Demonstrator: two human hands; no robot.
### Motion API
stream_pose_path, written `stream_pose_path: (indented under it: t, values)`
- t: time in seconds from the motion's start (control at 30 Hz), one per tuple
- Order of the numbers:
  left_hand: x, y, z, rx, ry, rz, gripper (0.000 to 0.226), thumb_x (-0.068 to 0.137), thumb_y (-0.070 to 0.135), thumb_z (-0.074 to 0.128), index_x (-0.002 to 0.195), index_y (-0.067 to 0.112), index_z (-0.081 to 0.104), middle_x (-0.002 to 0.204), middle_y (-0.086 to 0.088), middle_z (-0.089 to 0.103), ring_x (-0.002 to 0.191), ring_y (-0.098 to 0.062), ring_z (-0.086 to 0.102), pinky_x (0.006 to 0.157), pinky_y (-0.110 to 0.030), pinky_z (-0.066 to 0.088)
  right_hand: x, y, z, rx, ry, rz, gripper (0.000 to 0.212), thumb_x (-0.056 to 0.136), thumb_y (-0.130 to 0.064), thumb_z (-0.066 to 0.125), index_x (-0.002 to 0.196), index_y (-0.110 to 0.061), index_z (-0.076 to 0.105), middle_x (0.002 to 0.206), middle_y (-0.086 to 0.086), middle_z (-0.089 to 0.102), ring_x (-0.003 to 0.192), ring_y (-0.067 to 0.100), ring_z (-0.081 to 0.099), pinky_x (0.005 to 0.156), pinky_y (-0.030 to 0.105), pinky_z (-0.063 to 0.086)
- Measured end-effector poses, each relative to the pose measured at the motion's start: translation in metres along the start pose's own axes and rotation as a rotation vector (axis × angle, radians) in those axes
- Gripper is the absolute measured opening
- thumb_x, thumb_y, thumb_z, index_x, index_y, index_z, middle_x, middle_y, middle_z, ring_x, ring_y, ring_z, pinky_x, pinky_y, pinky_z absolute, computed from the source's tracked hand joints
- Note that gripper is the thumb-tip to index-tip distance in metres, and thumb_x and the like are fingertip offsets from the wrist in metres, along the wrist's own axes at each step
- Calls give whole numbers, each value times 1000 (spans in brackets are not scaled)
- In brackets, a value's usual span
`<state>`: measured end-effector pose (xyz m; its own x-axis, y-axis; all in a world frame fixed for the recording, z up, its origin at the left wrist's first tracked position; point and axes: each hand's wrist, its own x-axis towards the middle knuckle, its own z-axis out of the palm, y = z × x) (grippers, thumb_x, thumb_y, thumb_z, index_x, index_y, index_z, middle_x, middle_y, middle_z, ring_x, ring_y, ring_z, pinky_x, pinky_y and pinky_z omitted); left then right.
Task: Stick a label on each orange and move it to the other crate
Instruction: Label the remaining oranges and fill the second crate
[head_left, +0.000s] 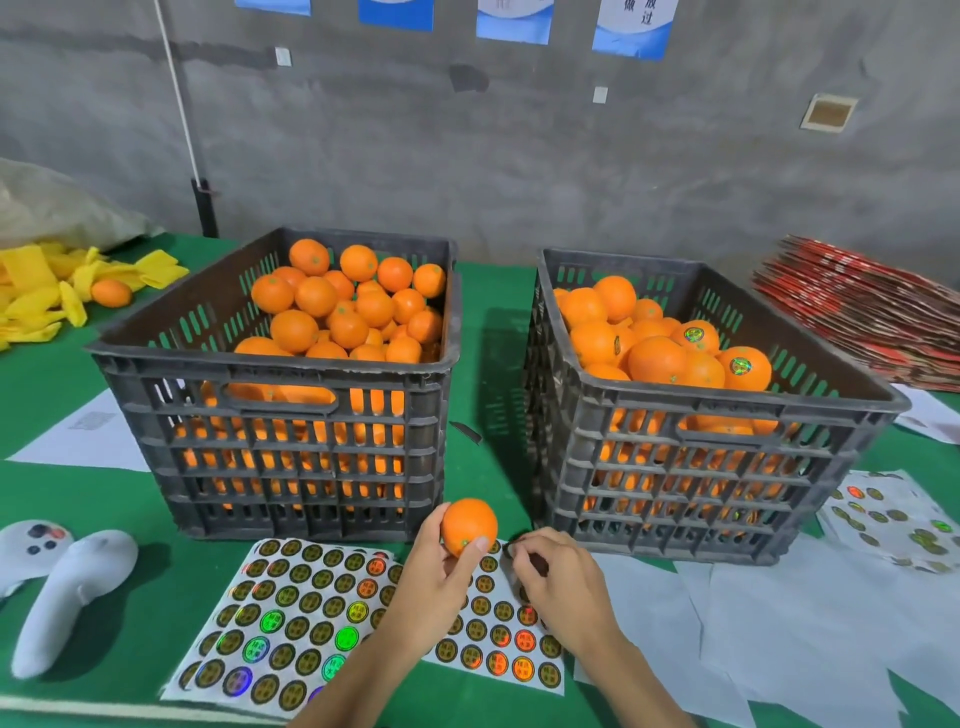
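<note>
Green table (498, 312), two dark crates. Left hand (436, 582) grips orange (469, 526) in fingertips, raised above label sheet (311, 618), between the crates. Right hand (558, 577) just beside, fingers curled, pinching at sheet's edge; label not discernible.

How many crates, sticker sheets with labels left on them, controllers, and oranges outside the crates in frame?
Crates: 2, left crate and right crate
Sticker sheets with labels: 2, near sheet and right-edge sheet
White controllers: 2
Oranges outside crates: 2, one held by left hand at, one among yellow sleeves
Total: 8
</note>
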<state>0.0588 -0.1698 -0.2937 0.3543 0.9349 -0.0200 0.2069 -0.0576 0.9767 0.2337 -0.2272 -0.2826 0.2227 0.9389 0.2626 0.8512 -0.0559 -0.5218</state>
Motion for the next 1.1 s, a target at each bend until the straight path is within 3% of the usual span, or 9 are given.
stream_pose_path:
  t: [0.13, 0.33, 0.47, 0.53, 0.7, 0.8, 0.97, 1.07, 1.1]
  values:
    - [-2, 22, 2, -110, 21, -37, 78, 90, 64, 64, 154, 27, 38, 134, 7, 62, 118, -9, 66, 111, -41, 48, 7, -32, -20, 170, 283, -40, 16, 101, -20, 60, 101, -16, 76, 107, -14, 66, 92, 2, 62, 82, 24, 53]
    - [-2, 107, -5, -301, 18, 119, 54, 95, 49, 65, 141, 20, 55, 130, 3, 68, 121, -13, 66, 107, -41, 53, 24, -86, -68, 59, 496, -273, 20, 101, -16, 62, 117, -12, 73, 121, -4, 68, 110, 12, 63, 96, 25, 51]
    - [12, 170, -15, -249, 15, 202, 51, 98, 47, 61, 143, 24, 53, 132, 5, 67, 121, -8, 64, 110, -40, 50, 38, -109, -105, -4, 501, -312, 42, 102, -28, 52, 140, -11, 58, 144, -3, 56, 130, 14, 51, 111, 16, 36]
    - [26, 200, -17, -188, 41, 242, 56, 98, 49, 61, 147, 25, 49, 136, 4, 63, 122, -8, 62, 110, -41, 49, 48, -117, -124, -140, 540, -327, 58, 95, -33, 60, 146, -8, 51, 151, 1, 52, 137, 16, 48, 113, 24, 37]
    - [59, 265, -5, -163, -6, 366, 80, 85, 58, 64, 151, 17, 47, 140, 2, 62, 129, -15, 59, 114, -44, 46, 94, -119, -173, -222, 720, -239, 73, 75, -32, 88, 135, -1, 59, 137, 13, 63, 117, 29, 65, 87, 36, 57]
    - [83, 285, 2, -153, -114, 352, 74, 92, 54, 62, 154, 18, 44, 141, 3, 62, 127, -14, 61, 109, -46, 50, 122, -109, -199, -108, 660, -138, 68, 83, -39, 80, 138, -9, 54, 138, 7, 58, 108, 29, 67, 75, 39, 56]
    - [139, 286, -18, 176, -105, 349, 58, 100, 52, 58, 151, 26, 45, 141, 11, 54, 122, -12, 59, 109, -43, 48, 150, -74, -223, -169, 619, 21, 62, 98, -27, 64, 151, -5, 40, 160, 8, 35, 120, 36, 60, 83, 44, 54]
    - [173, 273, -49, 352, 12, 303, 47, 105, 36, 55, 147, 17, 47, 109, -2, 67, 88, -19, 67, 79, -31, 51, 153, -54, -219, -241, 559, 111, 44, 101, -25, 57, 142, -11, 50, 166, 3, 26, 111, 36, 64, 68, 36, 45]
    - [184, 266, -61, 447, 52, 274, 43, 106, 27, 53, 146, 11, 47, 111, -13, 68, 92, -28, 68, 75, -32, 50, 153, -50, -216, -269, 547, 120, 38, 101, -27, 57, 136, -12, 55, 166, 2, 28, 108, 35, 65, 64, 34, 42]
